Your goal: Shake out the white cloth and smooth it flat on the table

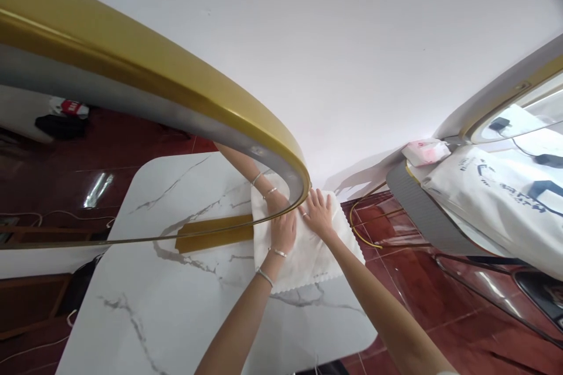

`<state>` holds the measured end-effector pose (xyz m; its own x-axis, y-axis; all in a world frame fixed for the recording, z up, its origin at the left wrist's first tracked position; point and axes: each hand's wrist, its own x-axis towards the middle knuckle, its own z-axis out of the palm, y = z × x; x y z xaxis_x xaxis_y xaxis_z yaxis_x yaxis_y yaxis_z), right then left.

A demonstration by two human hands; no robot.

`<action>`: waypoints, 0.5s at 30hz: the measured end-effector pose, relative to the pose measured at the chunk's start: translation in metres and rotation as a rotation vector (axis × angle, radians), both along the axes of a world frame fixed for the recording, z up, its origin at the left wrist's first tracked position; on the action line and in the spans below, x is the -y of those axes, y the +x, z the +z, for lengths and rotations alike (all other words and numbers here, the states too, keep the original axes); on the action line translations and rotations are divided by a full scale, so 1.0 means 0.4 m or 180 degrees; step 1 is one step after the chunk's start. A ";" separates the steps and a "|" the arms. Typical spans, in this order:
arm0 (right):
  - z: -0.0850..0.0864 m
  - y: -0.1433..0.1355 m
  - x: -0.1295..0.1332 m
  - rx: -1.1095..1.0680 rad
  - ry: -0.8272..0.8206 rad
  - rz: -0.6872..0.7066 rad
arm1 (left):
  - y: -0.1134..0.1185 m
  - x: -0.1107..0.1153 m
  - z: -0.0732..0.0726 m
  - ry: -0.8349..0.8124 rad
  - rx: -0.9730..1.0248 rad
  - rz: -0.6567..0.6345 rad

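A white cloth (303,266) with a scalloped edge lies on a white marble-patterned table (185,304), up against the wall. My left hand (282,237) rests on the cloth beside the lower edge of a gold-framed mirror (259,108), its fingers stretched out. To its right, my right hand (318,214) lies flat on the cloth with fingers spread. Both hands press on the cloth. Inside the mirror, a reflected arm and hand show above my left hand. A brown-gold strip (215,234) appears on the table left of the cloth.
The mirror's curved frame juts in from the upper left, close over my hands. At right, a grey-edged table (416,205) carries a pink-and-white tissue pack (426,152) and a white printed bag (501,199). Another gold-framed mirror (523,88) stands behind. The floor (422,299) is red tile.
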<state>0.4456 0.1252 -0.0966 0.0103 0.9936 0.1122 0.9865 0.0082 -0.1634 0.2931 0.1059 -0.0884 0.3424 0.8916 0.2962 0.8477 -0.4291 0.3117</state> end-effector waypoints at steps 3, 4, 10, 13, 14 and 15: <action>-0.003 0.014 0.095 0.0075 0.0166 0.0076 | -0.004 0.102 0.007 0.0030 -0.0199 0.0019; -0.003 0.019 0.138 0.0110 0.0237 0.0116 | -0.012 0.140 0.009 0.0035 -0.0275 -0.0018; 0.011 0.028 0.434 0.0165 0.0282 0.0421 | -0.064 0.323 0.015 0.0022 -0.0501 -0.0084; 0.014 0.039 0.491 0.0199 0.0221 0.0439 | -0.060 0.331 0.013 -0.0027 -0.0493 -0.0051; 0.014 0.048 0.483 0.0214 0.0218 0.0428 | -0.052 0.317 0.012 -0.0039 -0.0462 -0.0063; 0.013 0.059 0.464 0.0230 0.0218 0.0414 | -0.041 0.296 0.010 -0.0055 -0.0423 -0.0075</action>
<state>0.4692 -0.0604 -0.0916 -0.1284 0.9760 0.1756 0.9856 0.1453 -0.0869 0.2766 -0.0124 -0.0842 0.3984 0.8875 0.2316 0.8718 -0.4449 0.2049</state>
